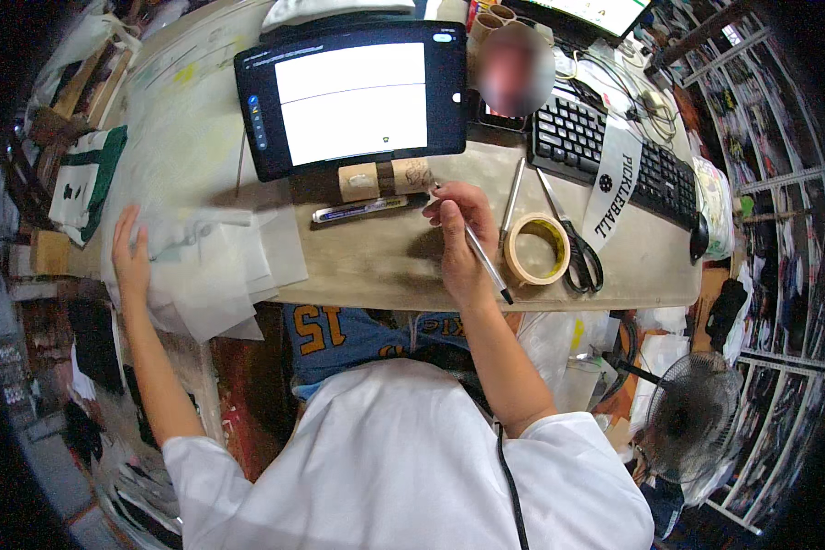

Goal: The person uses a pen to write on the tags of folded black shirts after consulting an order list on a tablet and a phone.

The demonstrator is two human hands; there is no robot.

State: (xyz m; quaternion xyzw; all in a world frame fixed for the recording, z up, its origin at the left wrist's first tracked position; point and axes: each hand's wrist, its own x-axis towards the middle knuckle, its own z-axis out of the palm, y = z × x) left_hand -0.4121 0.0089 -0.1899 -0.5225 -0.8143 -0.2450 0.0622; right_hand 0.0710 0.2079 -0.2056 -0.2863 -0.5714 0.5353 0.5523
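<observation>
My right hand (464, 240) grips a slim silver pen (485, 256), its point tilted up toward the tablet and its dark end over the table's front edge. A tablet (350, 96) with a mostly white page on its screen stands ahead, propped on cardboard tubes (359, 183). Below the tubes lies a marker pen (361, 209). At the far left, my left hand (132, 254) rests with spread fingers at the edge of a pile of translucent sheets (213, 258). It holds nothing. Loose sheets overhang the table's front edge.
Right of my right hand lie a masking tape roll (513, 258), black-handled scissors (579, 258) and a thin metal tool (513, 199). A printed strip (615, 179) crosses the black keyboard (570, 134). A mouse (698, 237) sits far right. A fan (693, 418) stands beyond the table.
</observation>
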